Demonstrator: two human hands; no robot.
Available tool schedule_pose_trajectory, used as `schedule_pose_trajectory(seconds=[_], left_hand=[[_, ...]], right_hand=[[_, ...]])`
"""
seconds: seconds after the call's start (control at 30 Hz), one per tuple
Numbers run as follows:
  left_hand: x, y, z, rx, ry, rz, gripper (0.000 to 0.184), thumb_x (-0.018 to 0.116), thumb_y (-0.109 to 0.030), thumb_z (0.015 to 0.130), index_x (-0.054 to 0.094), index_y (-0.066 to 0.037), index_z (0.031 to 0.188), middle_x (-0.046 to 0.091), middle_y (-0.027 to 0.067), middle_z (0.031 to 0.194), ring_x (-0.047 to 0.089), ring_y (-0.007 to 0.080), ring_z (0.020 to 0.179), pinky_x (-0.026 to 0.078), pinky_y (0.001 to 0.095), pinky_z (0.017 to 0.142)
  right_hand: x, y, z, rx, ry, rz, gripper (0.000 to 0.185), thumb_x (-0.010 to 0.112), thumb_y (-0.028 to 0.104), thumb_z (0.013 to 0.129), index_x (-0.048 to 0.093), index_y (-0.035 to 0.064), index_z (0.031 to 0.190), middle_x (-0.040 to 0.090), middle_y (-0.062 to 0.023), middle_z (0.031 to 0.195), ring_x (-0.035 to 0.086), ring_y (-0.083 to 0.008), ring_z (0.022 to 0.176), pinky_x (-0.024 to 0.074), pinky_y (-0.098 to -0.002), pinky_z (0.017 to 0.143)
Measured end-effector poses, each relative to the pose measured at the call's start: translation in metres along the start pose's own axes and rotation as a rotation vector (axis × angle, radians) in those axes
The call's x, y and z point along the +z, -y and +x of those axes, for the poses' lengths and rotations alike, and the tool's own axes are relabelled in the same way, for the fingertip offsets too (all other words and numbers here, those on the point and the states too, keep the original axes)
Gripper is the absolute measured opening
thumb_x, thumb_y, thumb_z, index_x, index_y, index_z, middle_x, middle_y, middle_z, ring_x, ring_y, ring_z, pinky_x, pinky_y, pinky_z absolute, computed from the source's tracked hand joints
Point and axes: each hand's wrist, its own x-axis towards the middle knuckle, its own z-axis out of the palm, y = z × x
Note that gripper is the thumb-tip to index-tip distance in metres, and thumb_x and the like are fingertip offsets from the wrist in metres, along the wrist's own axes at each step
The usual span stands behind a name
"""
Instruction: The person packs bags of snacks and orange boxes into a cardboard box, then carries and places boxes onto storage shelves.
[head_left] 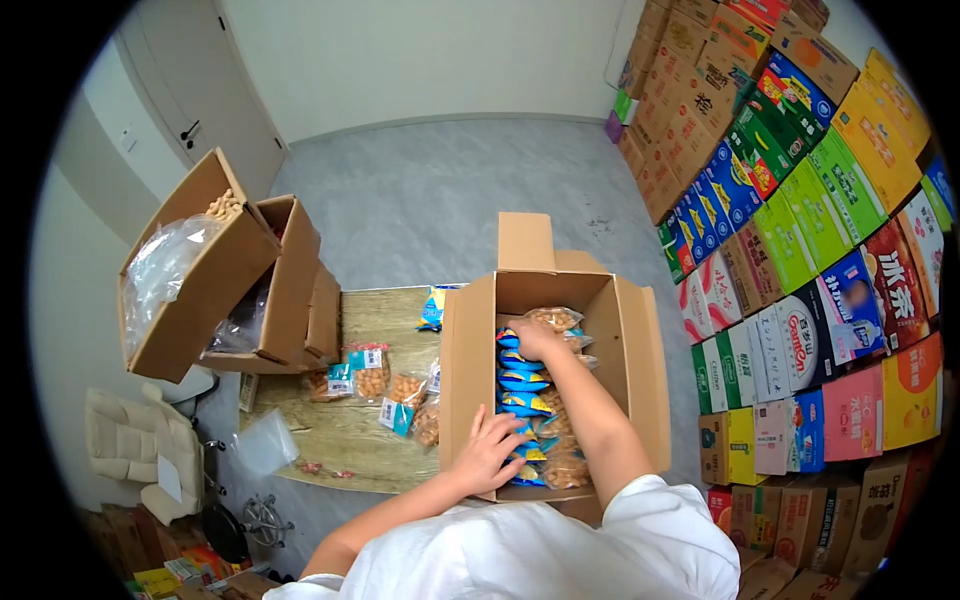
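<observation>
An open cardboard box [630, 345] stands in front of me, its flaps folded out. Along its left side runs a row of blue snack packets [523, 381]; clear bags of tan snacks [566, 470] lie on the right side. My right hand [538, 340] reaches to the far end of the row, fingers curled down on the farthest blue packet and partly hidden. My left hand [490, 452] rests across the box's near left edge, fingers spread, their tips touching the nearer blue packets.
Left of the box, a wooden-topped table [365, 440] bears several nut bags [372, 380], a blue packet [434, 308] and a clear plastic bag [268, 443]. Open cartons [195, 300] with plastic liners stack at its far left. Stacked product boxes [800, 300] line the right; an office chair [135, 440] stands left.
</observation>
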Motion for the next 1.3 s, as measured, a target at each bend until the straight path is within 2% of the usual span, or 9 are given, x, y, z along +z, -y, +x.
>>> schedule_pose_trajectory(seconds=[0.13,0.2,0.3,0.33,0.47,0.53,0.77,1.03,1.3], left_hand=[[-0.020,0.014,-0.003,-0.067,-0.298,-0.179,0.049,0.061,-0.022,0.080,0.048,-0.007,0.125,0.043,0.0175,0.133,0.037,0.0357,0.126,0.022,0.0559,0.109],[-0.036,0.050,-0.007,-0.293,-0.503,-0.015,0.053,0.061,-0.022,0.082,0.042,-0.002,0.126,0.042,0.0218,0.131,0.036,0.0390,0.125,0.026,0.0516,0.106],[-0.044,0.133,-0.004,-0.602,-0.719,-0.060,0.050,0.062,-0.020,0.082,0.043,0.002,0.123,0.045,0.0234,0.125,0.039,0.0400,0.119,0.031,0.0478,0.103],[-0.044,0.168,-0.006,-0.637,-0.746,-0.003,0.050,0.062,-0.020,0.082,0.043,0.002,0.122,0.047,0.0233,0.123,0.042,0.0399,0.117,0.032,0.0465,0.101],[-0.042,0.260,0.003,-0.831,-0.478,-0.046,0.052,0.065,-0.024,0.081,0.045,0.002,0.121,0.050,0.0231,0.121,0.045,0.0389,0.116,0.035,0.0439,0.101],[-0.033,0.288,0.014,-0.858,-0.303,0.023,0.057,0.069,-0.029,0.077,0.047,0.002,0.119,0.053,0.0226,0.120,0.047,0.0382,0.115,0.037,0.0434,0.100],[-0.011,0.314,0.066,-0.868,-0.051,0.177,0.068,0.072,-0.040,0.072,0.046,-0.001,0.121,0.054,0.0206,0.121,0.047,0.0374,0.117,0.038,0.0452,0.100],[0.016,0.313,0.115,-1.005,-0.098,0.233,0.103,0.082,-0.039,0.063,0.025,-0.006,0.142,0.052,0.0201,0.123,0.047,0.0359,0.117,0.040,0.0497,0.097],[0.001,0.317,0.097,-1.232,-0.169,0.206,0.098,0.081,-0.032,0.062,0.024,-0.010,0.138,0.050,0.0193,0.122,0.050,0.0365,0.115,0.043,0.0456,0.096]], right_hand=[[0.010,0.019,-0.015,0.049,-0.311,-0.075,0.048,0.056,0.002,0.076,0.054,0.0124,0.123,0.055,-0.0104,0.129,0.042,-0.0322,0.129,0.0367,-0.0442,0.105],[0.022,0.019,-0.014,-0.048,-0.519,-0.029,0.047,0.055,-0.001,0.073,0.056,0.0096,0.118,0.058,-0.0118,0.122,0.045,-0.0342,0.125,0.0364,-0.0438,0.104],[0.001,0.052,-0.043,-0.083,-1.021,0.690,0.035,0.048,-0.003,0.071,0.059,0.0011,0.104,0.058,-0.0158,0.111,0.049,-0.0344,0.110,0.0374,-0.0442,0.098],[-0.017,0.083,-0.069,-0.062,-1.043,0.644,0.033,0.048,-0.002,0.073,0.058,0.0001,0.105,0.058,-0.0159,0.111,0.049,-0.0347,0.108,0.0374,-0.0434,0.097],[-0.003,0.154,-0.113,-0.069,-0.859,0.334,0.040,0.060,0.006,0.071,0.058,0.0042,0.111,0.044,-0.0183,0.134,0.042,-0.0423,0.119,0.0368,-0.0513,0.100],[0.009,0.167,-0.119,-0.045,-0.603,0.074,0.040,0.063,0.006,0.067,0.061,0.0036,0.107,0.042,-0.0159,0.139,0.046,-0.0426,0.113,0.0477,-0.0478,0.089],[0.034,0.156,-0.106,0.014,-0.554,-0.064,0.026,0.063,0.001,0.063,0.063,0.0019,0.089,0.054,-0.0126,0.124,0.053,-0.0385,0.098,0.0544,-0.0415,0.071],[0.023,0.163,-0.108,0.042,-0.557,0.044,0.025,0.061,-0.003,0.063,0.063,0.0025,0.088,0.056,-0.0099,0.118,0.052,-0.0374,0.098,0.0538,-0.0401,0.073],[0.027,0.164,-0.106,0.063,-0.546,0.038,0.026,0.062,-0.001,0.065,0.065,0.0046,0.090,0.058,-0.0065,0.115,0.053,-0.0363,0.098,0.0536,-0.0394,0.072]])
